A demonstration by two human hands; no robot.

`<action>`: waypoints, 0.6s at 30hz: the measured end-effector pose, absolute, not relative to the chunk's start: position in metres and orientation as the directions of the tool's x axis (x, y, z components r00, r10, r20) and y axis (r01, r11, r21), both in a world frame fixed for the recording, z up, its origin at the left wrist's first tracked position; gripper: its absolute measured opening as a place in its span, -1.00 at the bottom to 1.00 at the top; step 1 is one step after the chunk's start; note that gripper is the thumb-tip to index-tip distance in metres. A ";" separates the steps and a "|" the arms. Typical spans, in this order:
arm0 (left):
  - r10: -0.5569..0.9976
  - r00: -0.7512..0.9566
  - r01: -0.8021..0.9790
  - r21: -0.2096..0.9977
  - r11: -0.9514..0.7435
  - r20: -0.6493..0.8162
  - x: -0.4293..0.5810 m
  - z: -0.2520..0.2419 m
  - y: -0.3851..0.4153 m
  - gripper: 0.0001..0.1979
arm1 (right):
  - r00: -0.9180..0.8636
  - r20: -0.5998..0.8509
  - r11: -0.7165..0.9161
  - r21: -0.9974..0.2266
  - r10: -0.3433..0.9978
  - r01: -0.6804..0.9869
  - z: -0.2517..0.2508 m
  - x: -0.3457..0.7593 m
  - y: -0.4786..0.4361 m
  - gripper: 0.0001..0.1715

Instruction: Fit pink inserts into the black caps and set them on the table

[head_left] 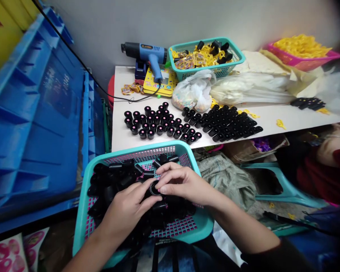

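Over the turquoise basket (82, 211), my left hand (127, 202) pinches a small black cylindrical cap (155, 188) between thumb and forefinger, its round rim facing up. The fingers of my right hand (184, 183) are bent together at the cap's opening, thumb and fingertips touching its edge. Whether they hold some small piece is hidden. Many loose black cylinders (124, 181) lie jumbled in the basket under both hands, with small pink bits (149, 166) among them.
On the white table (119, 141) stand rows of black cylinders (164, 122), some with pink dots on top. Behind are a blue heat gun (150, 53), a turquoise basket of yellow pieces (206, 60) and plastic bags (194, 90). A blue crate (45, 94) rises left; another person's arm (333, 147) is right.
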State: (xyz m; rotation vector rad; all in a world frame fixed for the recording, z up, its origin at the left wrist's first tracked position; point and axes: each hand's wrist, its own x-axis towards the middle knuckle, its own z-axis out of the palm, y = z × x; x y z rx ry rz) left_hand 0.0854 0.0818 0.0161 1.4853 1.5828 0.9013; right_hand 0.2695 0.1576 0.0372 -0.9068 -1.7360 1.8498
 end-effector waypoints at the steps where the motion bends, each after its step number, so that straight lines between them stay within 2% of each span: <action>1: 0.994 -0.047 0.423 0.900 0.105 -0.094 0.085 0.017 0.083 -0.66 | -0.685 -0.151 -0.118 -0.988 0.712 0.096 0.036 0.269 0.157 -0.88; 3: 0.965 -0.077 0.281 0.923 0.264 -0.252 0.088 0.018 0.085 -0.67 | -0.662 -0.153 -0.175 -0.984 0.734 0.033 0.034 0.269 0.156 -0.90; 5: 0.852 -0.028 -0.004 0.852 0.523 -0.523 0.093 0.015 0.086 -0.65 | -0.628 -0.206 -0.299 -0.953 0.751 -0.045 0.032 0.268 0.156 -0.90; 7: 0.661 0.132 -0.291 0.608 0.739 -0.739 0.101 0.009 0.085 -0.55 | -0.585 -0.279 -0.418 -0.901 0.762 -0.114 0.029 0.267 0.156 -0.89; 8: 0.575 0.213 -0.375 0.477 0.795 -0.790 0.105 0.006 0.083 -0.51 | -0.562 -0.307 -0.451 -0.882 0.768 -0.134 0.027 0.267 0.156 -0.88; 9: 0.528 0.262 -0.418 0.398 0.817 -0.808 0.108 0.003 0.081 -0.49 | -0.543 -0.325 -0.467 -0.872 0.774 -0.145 0.025 0.266 0.156 -0.87; 10: 0.523 0.268 -0.425 0.388 0.818 -0.809 0.111 0.001 0.079 -0.49 | -0.532 -0.334 -0.475 -0.867 0.778 -0.150 0.024 0.267 0.157 -0.87; 11: 0.564 0.228 -0.399 0.452 0.798 -0.794 0.112 0.001 0.077 -0.52 | -0.527 -0.338 -0.478 -0.865 0.780 -0.153 0.023 0.267 0.157 -0.86; 13: 0.739 0.044 -0.227 0.714 0.662 -0.672 0.111 0.003 0.074 -0.59 | -0.532 -0.339 -0.485 -0.860 0.776 -0.159 0.023 0.268 0.157 -0.84; 14: 0.829 -0.041 -0.081 0.829 0.553 -0.557 0.109 0.006 0.074 -0.63 | -0.539 -0.342 -0.489 -0.859 0.770 -0.154 0.024 0.269 0.157 -0.83; 15: 0.897 -0.088 0.070 0.896 0.438 -0.432 0.107 0.009 0.074 -0.66 | -0.547 -0.348 -0.492 -0.859 0.762 -0.140 0.026 0.270 0.157 -0.83; 16: 0.940 -0.093 0.197 0.920 0.340 -0.327 0.104 0.012 0.074 -0.66 | -0.553 -0.354 -0.493 -0.862 0.754 -0.120 0.028 0.270 0.156 -0.82; 18: 0.979 -0.045 0.340 0.919 0.202 -0.198 0.099 0.016 0.075 -0.65 | -0.564 -0.362 -0.483 -0.872 0.742 -0.076 0.033 0.272 0.154 -0.82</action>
